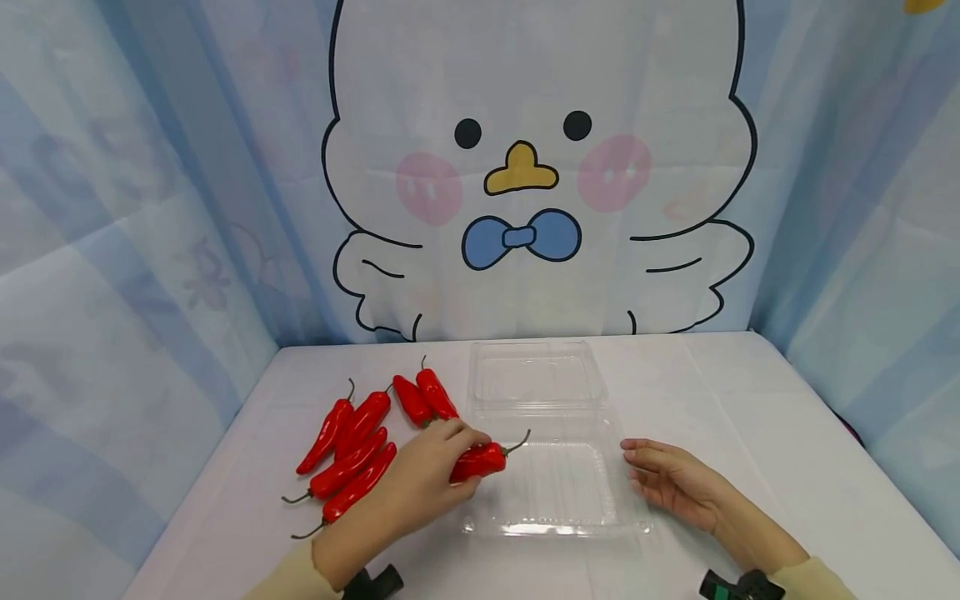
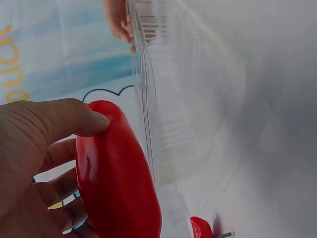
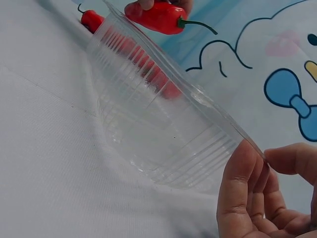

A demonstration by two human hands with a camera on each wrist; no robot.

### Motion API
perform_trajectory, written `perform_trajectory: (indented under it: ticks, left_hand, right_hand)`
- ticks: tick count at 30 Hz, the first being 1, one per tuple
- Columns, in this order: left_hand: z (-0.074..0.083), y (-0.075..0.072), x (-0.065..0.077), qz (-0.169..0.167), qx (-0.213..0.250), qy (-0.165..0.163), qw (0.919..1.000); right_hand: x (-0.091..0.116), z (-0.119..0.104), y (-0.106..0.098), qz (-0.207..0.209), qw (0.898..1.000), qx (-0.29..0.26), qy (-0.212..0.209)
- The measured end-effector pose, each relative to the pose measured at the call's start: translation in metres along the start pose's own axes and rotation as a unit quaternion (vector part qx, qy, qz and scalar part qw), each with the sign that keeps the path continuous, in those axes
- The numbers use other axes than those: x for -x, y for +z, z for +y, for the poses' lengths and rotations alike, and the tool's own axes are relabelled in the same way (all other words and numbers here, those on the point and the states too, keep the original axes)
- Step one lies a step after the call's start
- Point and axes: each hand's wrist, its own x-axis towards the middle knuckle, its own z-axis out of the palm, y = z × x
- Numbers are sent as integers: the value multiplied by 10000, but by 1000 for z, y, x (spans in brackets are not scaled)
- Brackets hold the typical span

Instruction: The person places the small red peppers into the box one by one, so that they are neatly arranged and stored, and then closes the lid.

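Note:
My left hand grips a red chili pepper over the left side of a clear plastic clamshell box. In the left wrist view, the thumb presses on the wide end of that pepper, with the fingers behind it. The box lies open, its lid folded back toward the curtain. At the box's right edge is my right hand; in the right wrist view its thumb and fingertips pinch the rim. Several red chili peppers lie left of the box, and two more lie behind my left hand.
A white-covered table carries everything. Behind it hangs a curtain printed with a cartoon duck, and blue and white curtains close in both sides.

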Motion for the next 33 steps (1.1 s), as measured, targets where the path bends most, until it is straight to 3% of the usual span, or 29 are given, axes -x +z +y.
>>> perform_trajectory:
  ticks: [19, 26, 33]
  left_hand:
    - [25, 11, -18, -189, 32, 506, 9985]
    - [34, 20, -26, -70, 106, 860, 9962]
    - [36, 28, -30, -154, 105, 880, 9959]
  right_hand:
    - [0, 0, 0, -234, 9996, -129, 8]
    - [0, 1, 2, -316, 9994, -151, 26]
    - [1, 1, 3, -368, 9991, -195, 6]
